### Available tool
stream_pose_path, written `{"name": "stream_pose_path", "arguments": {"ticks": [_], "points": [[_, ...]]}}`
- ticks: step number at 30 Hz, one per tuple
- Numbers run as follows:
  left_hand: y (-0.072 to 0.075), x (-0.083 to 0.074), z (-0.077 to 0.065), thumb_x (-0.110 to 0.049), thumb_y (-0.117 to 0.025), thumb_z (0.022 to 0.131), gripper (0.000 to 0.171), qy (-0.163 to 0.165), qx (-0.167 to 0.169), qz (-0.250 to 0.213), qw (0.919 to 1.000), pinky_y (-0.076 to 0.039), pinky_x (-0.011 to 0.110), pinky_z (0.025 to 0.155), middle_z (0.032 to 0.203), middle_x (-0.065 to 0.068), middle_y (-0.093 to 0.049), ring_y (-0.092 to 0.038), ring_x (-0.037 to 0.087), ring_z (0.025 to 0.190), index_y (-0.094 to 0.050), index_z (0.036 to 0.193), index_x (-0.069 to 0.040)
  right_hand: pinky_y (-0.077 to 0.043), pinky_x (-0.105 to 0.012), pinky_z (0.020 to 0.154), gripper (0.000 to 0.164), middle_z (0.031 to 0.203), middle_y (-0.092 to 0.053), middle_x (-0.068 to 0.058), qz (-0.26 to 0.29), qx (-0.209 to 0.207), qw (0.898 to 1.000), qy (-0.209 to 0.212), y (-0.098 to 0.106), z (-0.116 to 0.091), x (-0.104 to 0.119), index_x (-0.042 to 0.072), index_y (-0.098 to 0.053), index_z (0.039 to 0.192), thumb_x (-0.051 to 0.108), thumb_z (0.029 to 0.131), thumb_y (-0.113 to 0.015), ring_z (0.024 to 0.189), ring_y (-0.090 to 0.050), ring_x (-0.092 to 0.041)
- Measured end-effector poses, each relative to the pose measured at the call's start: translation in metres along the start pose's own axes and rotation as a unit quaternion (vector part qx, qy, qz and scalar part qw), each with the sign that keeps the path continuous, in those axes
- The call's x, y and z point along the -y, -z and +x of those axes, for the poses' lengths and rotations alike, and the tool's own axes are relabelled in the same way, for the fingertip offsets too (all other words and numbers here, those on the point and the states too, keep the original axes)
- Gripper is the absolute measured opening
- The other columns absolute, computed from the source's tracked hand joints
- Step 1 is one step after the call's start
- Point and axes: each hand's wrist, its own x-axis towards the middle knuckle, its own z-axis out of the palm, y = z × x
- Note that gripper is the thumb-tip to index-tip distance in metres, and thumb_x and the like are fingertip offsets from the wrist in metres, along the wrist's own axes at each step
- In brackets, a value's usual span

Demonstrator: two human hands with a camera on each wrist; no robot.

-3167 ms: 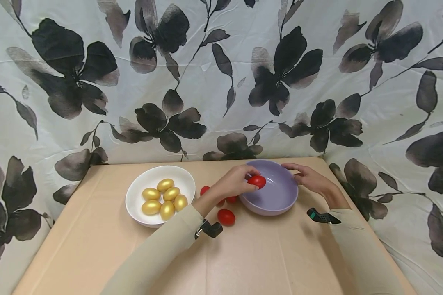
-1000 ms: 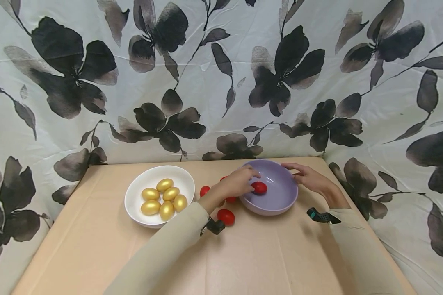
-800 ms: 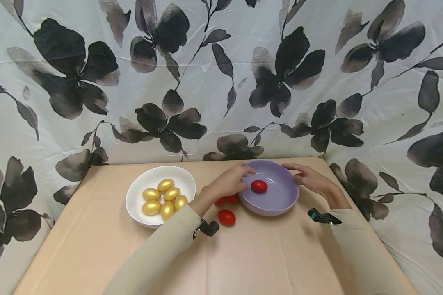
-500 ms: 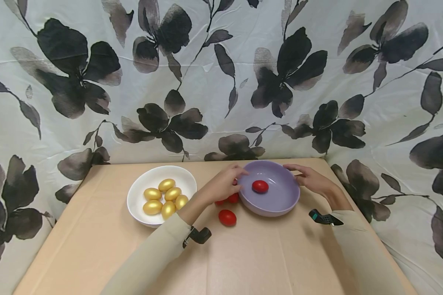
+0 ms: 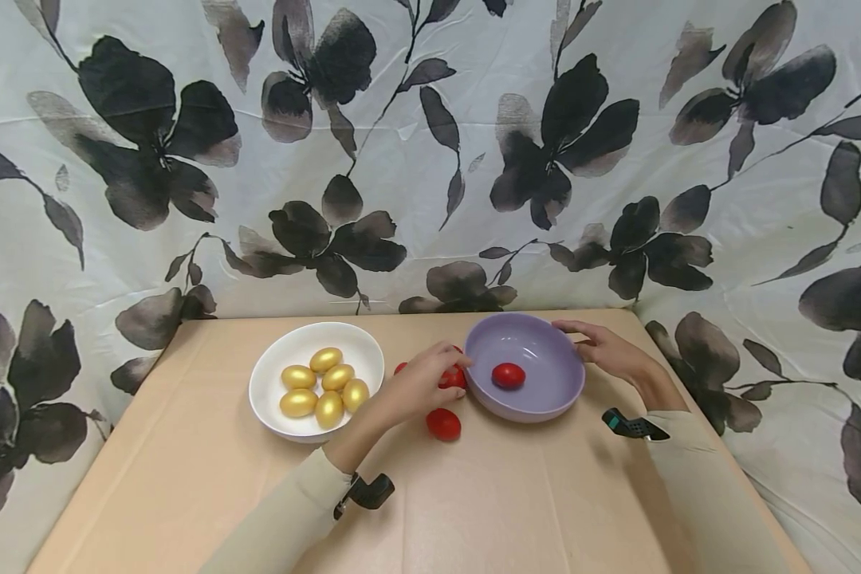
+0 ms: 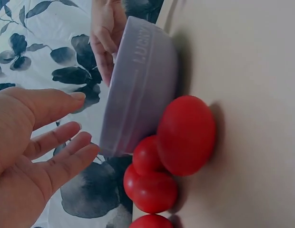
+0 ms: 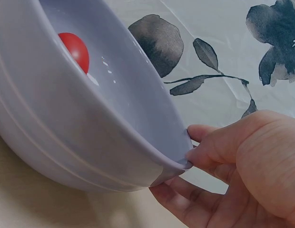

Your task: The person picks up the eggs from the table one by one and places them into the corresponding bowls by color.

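My left hand [image 5: 418, 388] hovers with spread, empty fingers over a cluster of glossy red eggs, partly hiding them in the head view. In the left wrist view the nearest red egg [image 6: 186, 135] lies against several others beside the purple bowl [image 6: 142, 80], which has raised lettering on its outer wall. One red egg [image 5: 508, 375] rests inside this bowl. At the bowl's right side my right hand [image 5: 606, 351] pinches the rim, thumb on top and fingers below, as the right wrist view shows.
To the left stands a white bowl [image 5: 267, 359] holding several gold eggs [image 5: 298, 402]. A tan table [image 5: 502, 502] carries everything. Behind it and to the right hangs white cloth [image 5: 430, 231] with dark flowers.
My left hand lowered a red egg into the purple bowl and let it go, then drew back left and down over the red eggs. The right hand stayed at the rim.
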Motion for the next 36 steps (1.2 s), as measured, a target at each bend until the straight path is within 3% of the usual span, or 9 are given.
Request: {"name": "stream_pose_path", "arguments": {"ticks": [6,9,15,24,36], "points": [[-0.005,0.004,-0.016,-0.008,-0.075,0.089,0.043,0.019,0.020,-0.026,0.9993,-0.058,0.027,0.082,0.131,0.008,-0.059,-0.062,0.027,0.103,-0.065,0.131,-0.008,-0.048,-0.056,0.105,0.060,0.160,-0.035,-0.022,0.001,-0.003,1.000,-0.001,-0.001,-0.001,0.000,0.009,-0.041,0.155,-0.007,0.097,-0.041,0.134,-0.049,-0.049],[-0.010,0.008,-0.023,-0.008,-0.074,0.089,0.039,0.023,0.021,-0.034,0.9989,-0.057,0.023,0.079,0.126,0.006,-0.061,-0.062,0.023,0.097,-0.066,0.128,-0.008,-0.048,-0.056,0.105,0.060,0.160,-0.035,-0.022,0.002,-0.004,1.000,-0.003,-0.001,-0.001,0.000,0.009,-0.041,0.155,-0.007,0.097,-0.041,0.135,-0.048,-0.049],[-0.018,0.016,-0.035,-0.015,-0.077,0.090,0.035,0.018,0.024,-0.036,0.9989,-0.057,0.028,0.087,0.117,0.006,-0.062,-0.063,0.027,0.103,-0.067,0.123,-0.012,-0.049,-0.054,0.105,0.061,0.159,-0.036,-0.021,-0.011,-0.011,1.000,-0.010,-0.001,-0.001,-0.002,0.010,-0.041,0.155,-0.006,0.097,-0.041,0.136,-0.047,-0.049],[-0.024,0.020,-0.047,-0.017,-0.078,0.089,0.043,0.026,0.037,-0.013,0.9989,-0.055,0.029,0.097,0.128,-0.001,-0.065,-0.060,0.017,0.117,-0.066,0.130,-0.013,-0.049,-0.055,0.105,0.060,0.160,-0.035,-0.021,-0.009,-0.008,1.000,-0.010,-0.001,-0.002,0.000,0.011,-0.041,0.155,-0.006,0.098,-0.042,0.138,-0.045,-0.049],[-0.033,0.025,-0.050,-0.013,-0.077,0.090,0.042,0.038,0.038,-0.006,0.9985,-0.052,0.032,0.102,0.126,-0.004,-0.065,-0.054,0.017,0.124,-0.067,0.130,-0.015,-0.045,-0.059,0.107,0.062,0.160,-0.035,-0.021,-0.003,-0.007,1.000,-0.016,-0.001,-0.003,0.004,0.012,-0.041,0.155,-0.006,0.097,-0.043,0.139,-0.043,-0.049]]}}
